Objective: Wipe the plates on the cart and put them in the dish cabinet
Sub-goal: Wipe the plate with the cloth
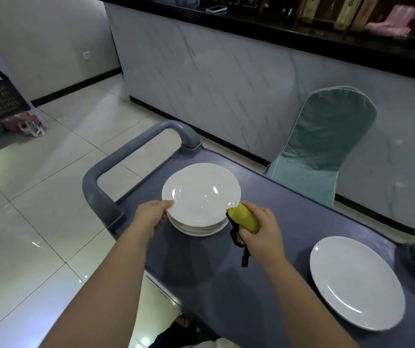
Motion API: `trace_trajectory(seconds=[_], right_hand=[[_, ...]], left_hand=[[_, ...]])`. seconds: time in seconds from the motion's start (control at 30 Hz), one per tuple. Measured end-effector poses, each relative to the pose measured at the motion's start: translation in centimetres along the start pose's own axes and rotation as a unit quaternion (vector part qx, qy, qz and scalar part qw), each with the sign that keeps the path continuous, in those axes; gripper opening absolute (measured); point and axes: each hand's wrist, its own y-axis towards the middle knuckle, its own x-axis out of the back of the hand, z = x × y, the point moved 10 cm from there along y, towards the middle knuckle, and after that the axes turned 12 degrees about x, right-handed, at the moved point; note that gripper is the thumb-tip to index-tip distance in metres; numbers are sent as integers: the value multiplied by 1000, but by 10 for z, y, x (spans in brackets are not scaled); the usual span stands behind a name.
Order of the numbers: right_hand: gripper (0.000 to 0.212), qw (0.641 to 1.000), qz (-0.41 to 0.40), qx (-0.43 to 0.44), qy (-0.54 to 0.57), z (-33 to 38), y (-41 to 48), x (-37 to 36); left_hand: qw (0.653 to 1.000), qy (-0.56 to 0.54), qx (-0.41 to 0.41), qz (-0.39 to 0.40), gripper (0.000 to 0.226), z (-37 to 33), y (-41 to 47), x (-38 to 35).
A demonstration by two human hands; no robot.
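Hands flank the plate stack [201, 197]: left hand [151, 216] pinches the top plate's rim, right hand [261, 229] grips a yellow cloth [245, 218].

I see a white plate stack [201, 194], a white lone plate [356, 282], yellow cloth [246, 218] edged in black, slate-blue cart [289, 222], teal chair cover [326, 136], grey-veined pale bar front [226, 71], cream floor tiles [38, 197].

Cool, fairly even indoor light. Overhead lamps glint twice on top plate [201, 194], long streak on lone plate [356, 285]. Glossy floor [35, 243] throws white glare spots. Soft shadow round plate stack [198, 228] on cart top [201, 262]. Centre sharp, cloth [245, 218] crisp. Counter shelf [389, 21] top right smeared, possibly motion blur. Wide-angle lens bends edges.
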Motion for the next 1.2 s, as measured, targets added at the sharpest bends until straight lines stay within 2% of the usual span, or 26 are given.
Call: trace_trajectory(seconds=[0.13,0.2,0.3,0.4,0.53,0.7,0.87,0.97,1.1,1.2], right_hand=[[60,1000,2,4,3,1,-2,1],[60,1000,3,7,2,2,-3,1],[59,1000,3,8,6,4,-3,2],[58,1000,0,8,6,8,-3,7],[59,1000,-4,13,17,11,-5,8],[59,1000,-3,22,19,17,-3,8],[58,999,-27,31,24,24,0,17],[56,995,-74,21,59,28,1,31],[55,977,-160,5,144,39,10,58],[45,976,-159,27,144,55,33,62]], left_hand=[[999,-42,-16,10,29,10,-13,3],[995,-79,8,57,25,23,-20,-11],[980,-162,25,113,5,27,-33,-25],[972,-196,18,130,5,10,-44,-22],[981,-152,-26,119,19,-36,-66,-11],[989,-78,-106,67,9,-92,-97,0],[983,-23,-181,17,17,-126,-118,14],[980,-68,-171,74,37,-114,-116,26],[956,-164,-104,221,56,-55,-106,12],[930,-219,-53,290,62,-13,-108,-18]])
